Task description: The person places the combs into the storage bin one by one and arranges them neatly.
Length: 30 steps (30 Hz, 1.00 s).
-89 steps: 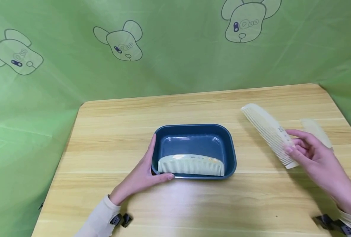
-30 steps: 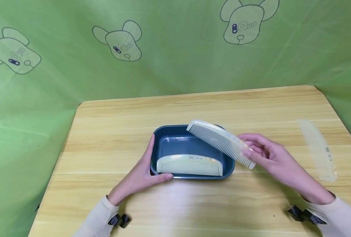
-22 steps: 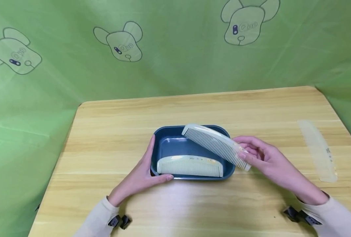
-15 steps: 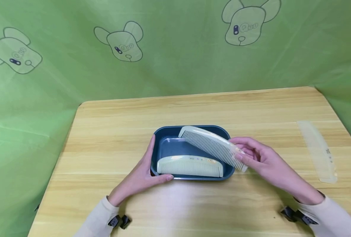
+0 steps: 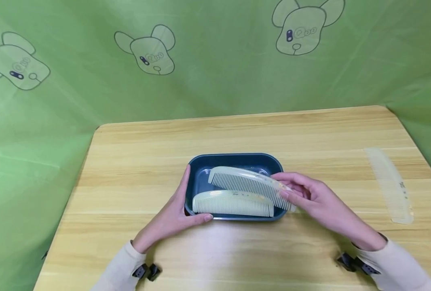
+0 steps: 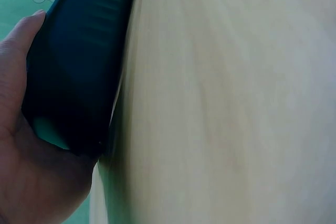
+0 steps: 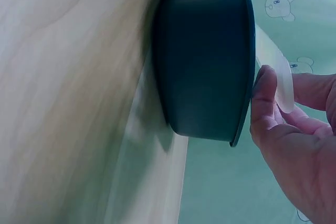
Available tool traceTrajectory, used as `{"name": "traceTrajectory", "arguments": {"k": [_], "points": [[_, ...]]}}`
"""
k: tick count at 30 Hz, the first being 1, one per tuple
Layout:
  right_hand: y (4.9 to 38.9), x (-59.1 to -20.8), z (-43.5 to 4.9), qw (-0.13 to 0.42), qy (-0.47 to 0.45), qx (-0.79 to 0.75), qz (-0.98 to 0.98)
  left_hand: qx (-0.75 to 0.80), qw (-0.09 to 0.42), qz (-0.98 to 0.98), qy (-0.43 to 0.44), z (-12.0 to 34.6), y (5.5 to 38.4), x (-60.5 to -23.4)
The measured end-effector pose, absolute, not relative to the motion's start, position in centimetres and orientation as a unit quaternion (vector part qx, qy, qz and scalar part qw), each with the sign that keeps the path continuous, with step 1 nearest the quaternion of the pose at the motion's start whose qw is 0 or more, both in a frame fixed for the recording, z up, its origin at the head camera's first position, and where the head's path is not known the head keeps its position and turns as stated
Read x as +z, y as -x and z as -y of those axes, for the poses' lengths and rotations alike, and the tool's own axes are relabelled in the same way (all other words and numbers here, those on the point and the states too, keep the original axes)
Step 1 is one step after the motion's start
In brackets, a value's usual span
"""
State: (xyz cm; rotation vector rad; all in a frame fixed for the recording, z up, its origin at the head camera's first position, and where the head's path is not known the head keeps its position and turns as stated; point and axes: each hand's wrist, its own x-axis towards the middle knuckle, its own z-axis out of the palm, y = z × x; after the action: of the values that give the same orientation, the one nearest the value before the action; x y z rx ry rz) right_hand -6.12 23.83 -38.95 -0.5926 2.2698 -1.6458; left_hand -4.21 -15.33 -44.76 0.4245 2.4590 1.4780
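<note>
A dark blue rectangular box (image 5: 233, 154) stands mid-table. My left hand (image 5: 172, 214) grips its near left corner, thumb along the front and fingers down the left side; the left wrist view shows the palm against the box wall (image 6: 79, 51). Inside, along the front, lies a pale comb (image 5: 233, 204), teeth toward me. My right hand (image 5: 317, 198) pinches the right end of a second pale comb (image 5: 244, 180) between thumb and fingers. That comb slants over the box, its right end beyond the right rim. In the right wrist view, the held comb (image 7: 283, 72) shows beside the box's rim.
A third pale comb (image 5: 390, 186) lies on the wooden table (image 5: 139, 161), to the right of my right hand. Green cloth (image 5: 219, 93) with cartoon heads hangs behind the table and at its sides.
My right hand has carried the second comb from the right side leftward and lower, over the box beside the first comb. The left hand stays on the box.
</note>
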Motion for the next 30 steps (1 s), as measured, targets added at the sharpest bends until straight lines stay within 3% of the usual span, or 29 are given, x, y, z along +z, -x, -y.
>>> {"name": "traceTrajectory", "arguments": {"k": [30], "points": [[6.3,-39.3,-21.6,0.118,0.263,-0.489,-0.823,0.501,0.128,-0.844,-0.143,15.4,4.3,-44.6]]}}
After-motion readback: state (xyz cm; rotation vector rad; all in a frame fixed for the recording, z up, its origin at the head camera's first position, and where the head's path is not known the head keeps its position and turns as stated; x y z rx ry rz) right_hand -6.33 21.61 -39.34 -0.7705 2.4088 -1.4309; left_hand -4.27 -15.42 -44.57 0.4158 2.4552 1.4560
